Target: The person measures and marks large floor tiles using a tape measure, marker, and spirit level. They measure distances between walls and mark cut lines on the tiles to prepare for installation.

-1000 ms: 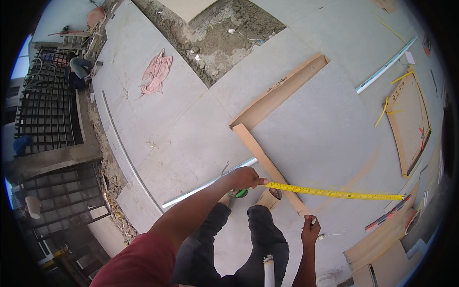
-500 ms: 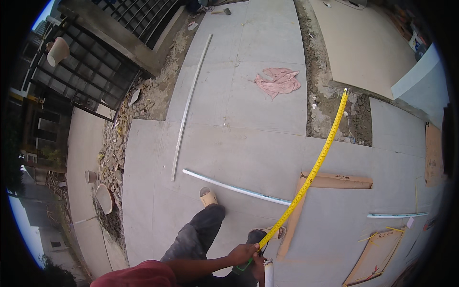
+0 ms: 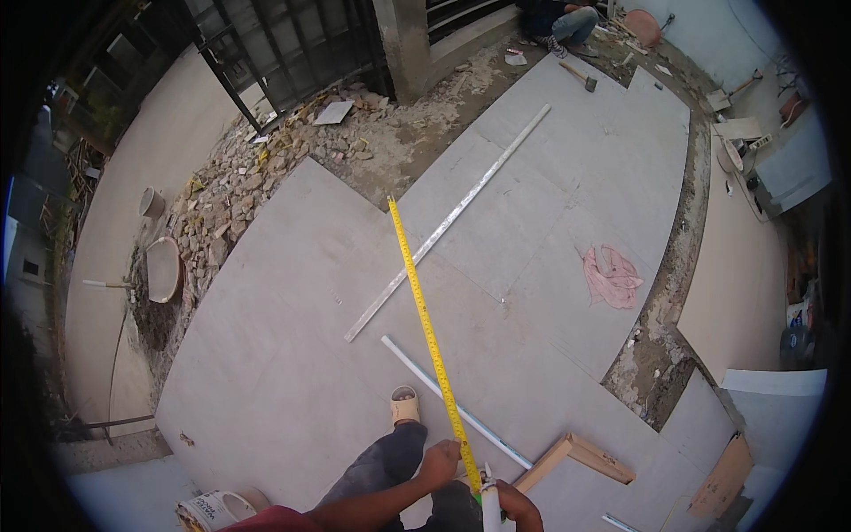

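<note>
The long yellow blade of a tape measure [image 3: 428,328] runs out ahead of me, its tip near the rubble edge and its length crossing above a metal straightedge [image 3: 452,217]. My left hand [image 3: 441,463] is closed on the blade near its base. Just right of it, my right hand [image 3: 519,507] curls round the tape's green case, which is mostly hidden. An upright white pipe [image 3: 490,510] stands in front of that hand; whether the fingers also hold it I cannot tell. A thin white tube [image 3: 456,403] lies on the tiles under the blade.
Large grey tiles [image 3: 266,337] cover the ground, with a pink cloth [image 3: 612,277] and a mallet [image 3: 581,77] on them. Cardboard strips [image 3: 576,457] lie at right. Rubble [image 3: 239,177] borders the left, beside a bucket [image 3: 222,508]. Another person [image 3: 567,22] crouches at the far end.
The extended blade has swung from pointing right to pointing ahead and slightly left. My view has turned left, bringing the rubble and the crouching person further into sight. Both hands keep their hold.
</note>
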